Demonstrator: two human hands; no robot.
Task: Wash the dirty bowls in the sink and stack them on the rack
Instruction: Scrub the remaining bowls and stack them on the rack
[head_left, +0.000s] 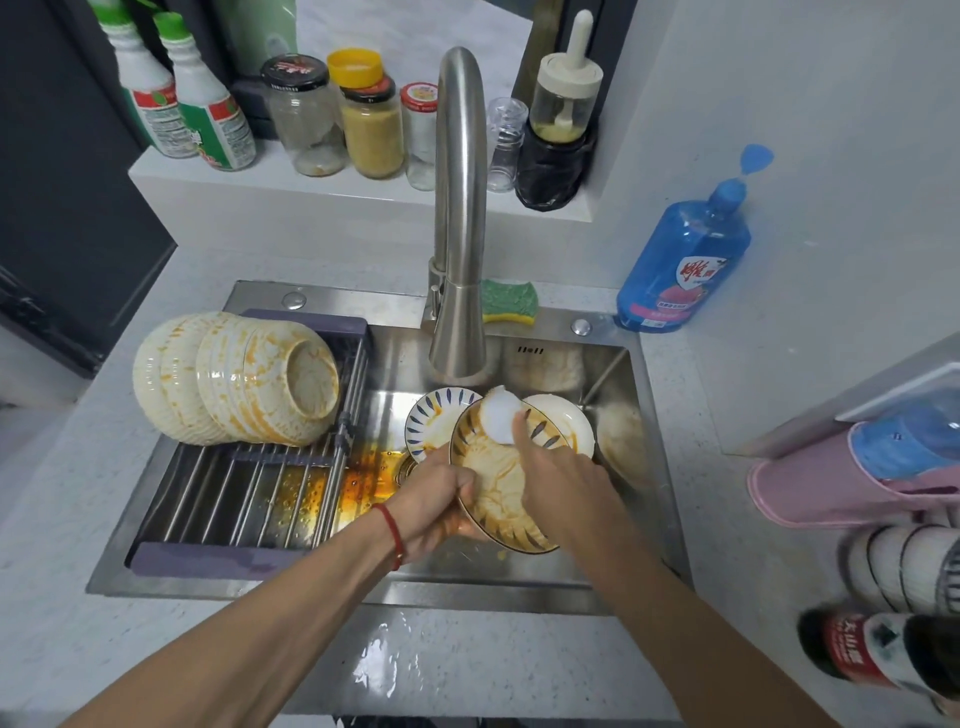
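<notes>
Scrubbing is under way on one patterned bowl (498, 483), held tilted over the sink (613, 582) — left hand (441, 499) gripping its near-left rim, right hand (561, 478) pressing a white sponge (500, 415) inside. Two more bowls (436, 421) wait behind; the stack (234, 379) on the far-left rack (249, 493) looks orange-streaked — most work remains.

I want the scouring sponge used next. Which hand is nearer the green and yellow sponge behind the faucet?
Right. The right hand is below the sponge, wiping the patterned bowl with a white pad. The left hand grips the bowl's rim, lower and further left.
</notes>
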